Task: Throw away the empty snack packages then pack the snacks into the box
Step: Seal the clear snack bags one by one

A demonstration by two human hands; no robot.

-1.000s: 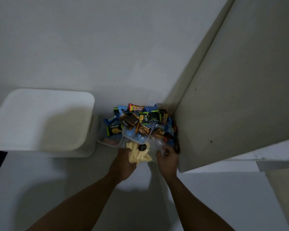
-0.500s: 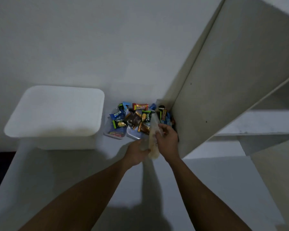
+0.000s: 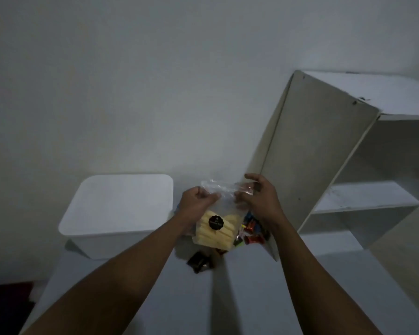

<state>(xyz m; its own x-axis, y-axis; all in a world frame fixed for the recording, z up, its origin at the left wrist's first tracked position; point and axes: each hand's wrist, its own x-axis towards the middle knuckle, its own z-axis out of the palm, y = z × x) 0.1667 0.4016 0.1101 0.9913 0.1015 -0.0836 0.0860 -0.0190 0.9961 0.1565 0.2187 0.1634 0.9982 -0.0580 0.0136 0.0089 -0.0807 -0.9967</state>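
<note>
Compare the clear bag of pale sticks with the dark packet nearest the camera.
The clear bag is held up, left hand and right hand pinching its top; the dark packet lies untouched on the white surface. The clear bag is see-through, showing pale sticks and a round black label; the dark packet is opaque. The clear bag looks bigger than the dark packet. Both are wrapped snacks.

Bag [image 3: 213, 228] lifted up off snack pile [image 3: 251, 234].

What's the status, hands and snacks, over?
Left hand and right hand both pinch the clear bag of pale sticks at its top, held above the loose snacks. White container beside them, lid on.
</note>
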